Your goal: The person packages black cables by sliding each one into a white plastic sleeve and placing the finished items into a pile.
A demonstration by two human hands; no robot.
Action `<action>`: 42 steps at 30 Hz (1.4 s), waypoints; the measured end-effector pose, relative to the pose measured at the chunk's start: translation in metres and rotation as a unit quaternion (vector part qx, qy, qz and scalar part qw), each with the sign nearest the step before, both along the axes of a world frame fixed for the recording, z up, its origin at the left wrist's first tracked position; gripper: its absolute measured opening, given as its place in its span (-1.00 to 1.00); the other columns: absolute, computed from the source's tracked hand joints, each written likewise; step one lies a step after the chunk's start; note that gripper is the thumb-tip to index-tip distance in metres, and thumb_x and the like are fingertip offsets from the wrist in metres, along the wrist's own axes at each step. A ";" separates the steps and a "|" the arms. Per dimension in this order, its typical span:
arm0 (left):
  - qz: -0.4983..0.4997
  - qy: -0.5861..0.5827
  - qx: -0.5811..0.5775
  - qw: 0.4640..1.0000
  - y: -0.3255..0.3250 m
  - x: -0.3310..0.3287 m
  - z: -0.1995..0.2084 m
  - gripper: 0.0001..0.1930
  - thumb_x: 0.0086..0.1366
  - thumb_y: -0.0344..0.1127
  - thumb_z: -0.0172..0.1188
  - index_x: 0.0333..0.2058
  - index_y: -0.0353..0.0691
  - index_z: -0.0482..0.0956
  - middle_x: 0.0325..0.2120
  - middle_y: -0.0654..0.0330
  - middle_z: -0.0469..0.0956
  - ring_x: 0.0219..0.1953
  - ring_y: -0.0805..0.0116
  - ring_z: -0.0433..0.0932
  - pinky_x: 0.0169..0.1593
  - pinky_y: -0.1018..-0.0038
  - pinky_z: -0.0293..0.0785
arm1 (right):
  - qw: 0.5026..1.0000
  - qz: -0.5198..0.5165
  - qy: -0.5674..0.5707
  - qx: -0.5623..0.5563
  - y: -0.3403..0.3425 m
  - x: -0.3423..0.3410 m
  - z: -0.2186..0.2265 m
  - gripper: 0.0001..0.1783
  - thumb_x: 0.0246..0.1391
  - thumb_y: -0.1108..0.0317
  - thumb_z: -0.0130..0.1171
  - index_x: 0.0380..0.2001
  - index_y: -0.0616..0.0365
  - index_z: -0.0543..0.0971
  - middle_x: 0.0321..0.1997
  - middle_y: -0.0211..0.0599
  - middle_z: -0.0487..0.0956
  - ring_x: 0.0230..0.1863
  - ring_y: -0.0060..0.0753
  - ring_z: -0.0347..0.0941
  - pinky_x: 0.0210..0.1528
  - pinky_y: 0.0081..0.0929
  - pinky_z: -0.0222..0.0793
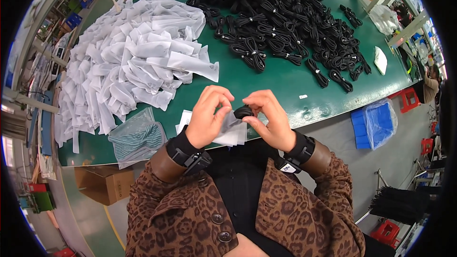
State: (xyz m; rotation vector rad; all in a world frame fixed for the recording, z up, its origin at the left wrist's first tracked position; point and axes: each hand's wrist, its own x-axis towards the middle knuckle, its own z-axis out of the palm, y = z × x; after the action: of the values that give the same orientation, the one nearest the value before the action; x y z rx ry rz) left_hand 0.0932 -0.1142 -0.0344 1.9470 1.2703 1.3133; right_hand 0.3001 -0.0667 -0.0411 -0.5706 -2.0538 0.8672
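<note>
- One black cable bundle (243, 112) sits between the hands, blunt end toward 9 o'clock; its long axis is foreshortened, partly behind fingers.
- Right hand (273, 121) pinches it from 3 o'clock.
- Left hand (205, 116), apart at 9, curls; I cannot tell whether it grips the white sleeves (233, 136) at 7.
- Cable heap (285, 24): 1 o'clock.
- Sleeve pile (138, 52): 10.
- Bagged striped cloth (138, 140): between 8 and 9.
</note>
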 end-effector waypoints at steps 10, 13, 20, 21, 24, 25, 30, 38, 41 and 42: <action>-0.015 -0.081 -0.073 0.994 0.021 -0.022 0.013 -0.87 0.40 -0.37 0.06 -0.35 -0.26 0.41 -0.11 0.22 0.45 -0.26 0.52 0.34 -0.14 0.55 0.31 | 0.982 0.112 0.145 -0.043 0.030 -0.023 0.010 -0.68 0.01 0.66 0.30 -0.16 0.25 0.49 -0.01 -0.14 0.43 -0.16 -0.41 0.47 -0.15 -0.51 0.49; -0.041 -0.163 -0.071 0.983 0.025 -0.021 0.010 -0.94 0.36 -0.43 0.08 -0.32 -0.27 0.45 -0.13 0.18 0.48 -0.14 0.42 0.43 0.02 0.50 0.34 | 0.995 0.057 0.075 -0.025 0.029 -0.027 0.011 -0.68 0.00 0.65 0.31 -0.16 0.25 0.50 -0.02 -0.14 0.44 -0.18 -0.40 0.49 -0.14 -0.51 0.48; -0.043 -0.256 -0.149 0.954 0.028 -0.028 0.015 -0.86 0.42 -0.34 0.04 -0.22 -0.29 0.49 -0.11 0.19 0.51 -0.05 0.42 0.42 0.11 0.45 0.32 | 0.995 0.062 0.027 0.069 0.029 -0.036 0.021 -0.68 0.00 0.61 0.31 -0.14 0.23 0.54 -0.06 -0.18 0.45 -0.27 -0.42 0.50 -0.20 -0.50 0.47; -0.035 -0.240 -0.147 0.959 0.031 -0.033 0.017 -0.84 0.42 -0.32 0.04 -0.19 -0.29 0.49 -0.10 0.19 0.51 -0.04 0.42 0.42 0.10 0.45 0.32 | 0.997 0.052 0.031 0.057 0.035 -0.037 0.019 -0.66 0.00 0.59 0.31 -0.11 0.21 0.55 -0.06 -0.19 0.45 -0.28 -0.42 0.49 -0.21 -0.50 0.46; 0.135 -0.203 -0.042 0.969 0.047 -0.106 0.038 -0.78 0.40 -0.26 0.10 -0.15 -0.32 0.52 -0.07 0.16 0.53 -0.02 0.39 0.45 0.09 0.40 0.36 | 0.996 -0.050 0.025 0.065 0.063 -0.036 0.022 -0.58 0.04 0.53 0.29 0.01 0.10 0.55 -0.04 -0.20 0.46 -0.30 -0.37 0.50 -0.23 -0.48 0.46; 0.235 -0.129 0.030 0.963 0.047 -0.122 0.048 -0.77 0.38 -0.27 0.13 -0.14 -0.32 0.54 -0.05 0.14 0.53 -0.02 0.36 0.46 0.08 0.37 0.38 | 0.989 -0.112 -0.040 0.091 0.079 -0.031 0.017 -0.55 0.05 0.49 0.29 0.06 0.06 0.54 -0.03 -0.17 0.46 -0.28 -0.30 0.52 -0.22 -0.44 0.47; 0.339 0.117 0.158 0.920 0.012 -0.107 0.034 -0.76 0.25 -0.37 0.25 -0.14 -0.32 0.56 -0.03 0.01 0.50 -0.02 0.11 0.47 0.10 0.28 0.37 | 0.928 -0.161 -0.192 0.275 0.138 -0.009 -0.040 -0.58 0.00 0.39 0.33 -0.02 0.07 0.54 -0.10 -0.08 0.45 -0.19 -0.05 0.51 -0.22 -0.24 0.52; 0.425 0.292 -0.025 0.856 -0.132 -0.124 -0.044 -0.70 0.09 -0.41 0.37 -0.17 -0.29 0.58 -0.16 0.05 0.46 -0.09 0.00 0.40 -0.01 0.23 0.37 | 0.932 -0.204 -0.240 0.181 0.116 0.033 -0.058 -0.70 -0.02 0.50 0.27 -0.22 0.16 0.41 -0.21 -0.08 0.46 -0.26 0.08 0.49 -0.27 -0.16 0.44; 0.426 0.276 -0.066 0.859 -0.157 -0.130 -0.066 -0.74 0.10 -0.43 0.35 -0.21 -0.28 0.57 -0.20 0.06 0.47 -0.11 0.01 0.40 -0.01 0.24 0.36 | 0.955 -0.207 -0.174 0.122 0.105 0.031 -0.055 -0.73 0.04 0.52 0.24 -0.22 0.19 0.39 -0.25 -0.06 0.50 -0.30 0.02 0.51 -0.28 -0.23 0.43; 0.430 0.265 -0.055 0.861 -0.160 -0.132 -0.074 -0.76 0.12 -0.43 0.34 -0.23 -0.29 0.55 -0.22 0.05 0.47 -0.12 0.00 0.41 -0.03 0.23 0.36 | 0.964 -0.201 -0.152 0.084 0.100 0.030 -0.053 -0.75 0.08 0.52 0.23 -0.22 0.20 0.38 -0.27 -0.06 0.51 -0.32 0.00 0.52 -0.29 -0.25 0.42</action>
State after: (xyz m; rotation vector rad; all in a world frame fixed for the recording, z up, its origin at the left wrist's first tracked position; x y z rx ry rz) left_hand -0.0389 -0.2745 -0.1081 1.7491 2.6370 0.9963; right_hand 0.3298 0.0337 -0.0941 -1.0312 -2.1453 0.3786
